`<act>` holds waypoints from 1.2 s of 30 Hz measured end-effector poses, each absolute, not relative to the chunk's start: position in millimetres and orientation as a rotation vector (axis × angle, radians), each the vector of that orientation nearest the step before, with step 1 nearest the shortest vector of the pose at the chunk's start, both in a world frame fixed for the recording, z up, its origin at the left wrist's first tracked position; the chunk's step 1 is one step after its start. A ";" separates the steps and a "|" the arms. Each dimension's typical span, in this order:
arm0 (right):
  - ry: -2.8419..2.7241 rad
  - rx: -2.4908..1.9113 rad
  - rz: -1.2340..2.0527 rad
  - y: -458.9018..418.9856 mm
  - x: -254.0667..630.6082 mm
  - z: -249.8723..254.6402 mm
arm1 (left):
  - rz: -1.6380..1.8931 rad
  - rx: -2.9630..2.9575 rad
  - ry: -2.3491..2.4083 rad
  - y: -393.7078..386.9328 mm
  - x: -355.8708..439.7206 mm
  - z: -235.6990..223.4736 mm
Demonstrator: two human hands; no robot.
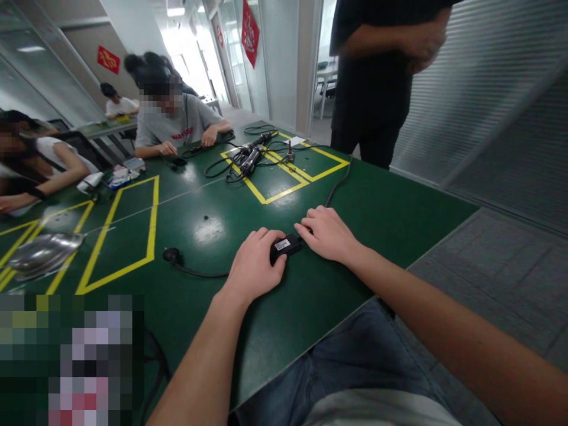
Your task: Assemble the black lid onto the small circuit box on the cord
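Note:
A black power adapter (pixel 286 245) with a white label lies on the green table (pixel 426 207) in front of me. My left hand (pixel 257 260) is closed around its left end, thumb on the near side. From under that hand a black cord runs left to a round black plug (pixel 171 255). At the adapter's right end my right hand (pixel 328 232) pinches the cable where it leaves the body; the fingers cover that spot. Beyond this hand the black cable (pixel 339 186) curves away toward the far edge.
Black cylindrical tools (pixel 252 157) with cords lie inside yellow tape outlines (pixel 265 201). A small metal part (pixel 290 152) stands beside them. At left is a shiny metal bowl (pixel 44 253). One person (pixel 181 112) sits across; another (pixel 373 77) stands at the far edge.

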State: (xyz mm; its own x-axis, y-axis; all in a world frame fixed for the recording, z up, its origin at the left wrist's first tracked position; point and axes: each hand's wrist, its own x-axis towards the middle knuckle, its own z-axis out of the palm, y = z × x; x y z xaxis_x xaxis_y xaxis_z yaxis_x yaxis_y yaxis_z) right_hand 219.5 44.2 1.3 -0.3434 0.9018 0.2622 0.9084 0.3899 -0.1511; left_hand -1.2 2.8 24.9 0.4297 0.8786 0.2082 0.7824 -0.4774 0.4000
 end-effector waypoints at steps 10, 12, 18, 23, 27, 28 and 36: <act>-2.401 -1.551 -0.023 47.1 220.1 -3.4 | 0.690 2.349 1.390 5.0 -4.7 17.8; -2.399 -1.542 -0.013 47.7 220.9 -3.8 | 0.753 2.278 1.376 6.4 -5.1 15.5; -2.393 -1.531 0.005 48.0 221.1 -3.1 | 0.990 2.053 1.649 15.5 -8.1 13.7; -2.385 -1.514 0.012 47.6 220.5 -2.9 | 0.810 1.950 1.939 20.2 -12.8 14.2; -2.375 -1.508 0.014 47.9 220.7 -4.2 | 0.709 2.063 2.060 14.2 -10.0 22.2; -2.372 -1.509 0.015 48.1 220.6 -4.7 | 0.686 2.106 2.115 11.8 -8.6 26.0; -2.358 -1.520 0.007 48.7 219.8 -4.5 | -0.079 2.045 2.324 -2.8 0.7 47.1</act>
